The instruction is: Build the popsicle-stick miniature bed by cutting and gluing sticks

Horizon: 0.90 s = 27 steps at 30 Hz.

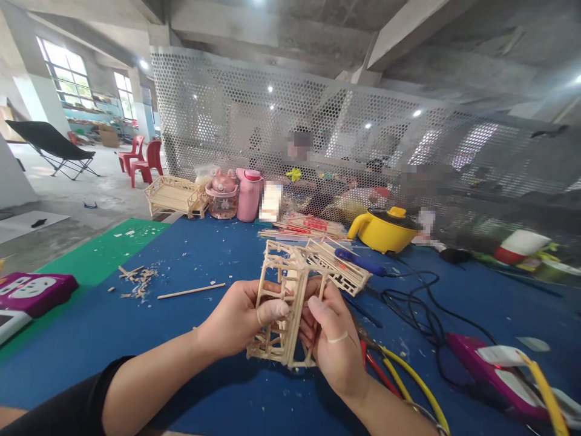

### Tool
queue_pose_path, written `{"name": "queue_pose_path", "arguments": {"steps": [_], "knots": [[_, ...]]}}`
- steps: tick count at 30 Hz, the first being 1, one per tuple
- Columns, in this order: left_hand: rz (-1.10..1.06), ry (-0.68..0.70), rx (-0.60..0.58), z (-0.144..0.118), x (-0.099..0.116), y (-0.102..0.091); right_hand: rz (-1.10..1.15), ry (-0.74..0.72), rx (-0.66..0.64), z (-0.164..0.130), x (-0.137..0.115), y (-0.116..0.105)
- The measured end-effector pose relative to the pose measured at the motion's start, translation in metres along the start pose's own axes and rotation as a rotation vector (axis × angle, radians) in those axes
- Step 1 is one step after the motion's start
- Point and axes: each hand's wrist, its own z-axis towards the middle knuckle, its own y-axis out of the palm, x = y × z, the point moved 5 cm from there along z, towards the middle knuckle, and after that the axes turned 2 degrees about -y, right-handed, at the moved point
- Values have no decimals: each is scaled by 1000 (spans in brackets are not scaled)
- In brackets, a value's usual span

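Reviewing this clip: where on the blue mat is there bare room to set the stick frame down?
Bare blue mat lies between the loose stick, the wood scraps and the pink bottle. The right side is crowded: black cables, yellow pot. Both hands, left and right, hold the stick frame.

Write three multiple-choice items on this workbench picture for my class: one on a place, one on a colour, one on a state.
1. Where is the yellow pot?
A. behind the stick frame
B. on the floor
C. in a hand

2. What colour is the mat?
A. red
B. blue
C. white

3. How is the stick frame held?
A. lying untouched
B. by one hand
C. by both hands

Answers: 1 A, it stands farther back on the table. 2 B, the surface is blue. 3 C, the left hand and right hand both grip it.
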Motion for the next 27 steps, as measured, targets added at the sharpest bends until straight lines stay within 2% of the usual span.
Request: {"name": "queue_pose_path", "arguments": {"steps": [6,13,19,27], "knots": [[24,-24,7,-4,0,1,53,39,30,0,3,-6],[119,9,134,-6,-2,1,-203,-177,-10,-1,-12,2],[186,12,204,-6,-4,-1,-264,-229,-8,-2,-10,3],[102,7,112,-6,-3,0,-167,-143,6,0,-7,-1]]}}
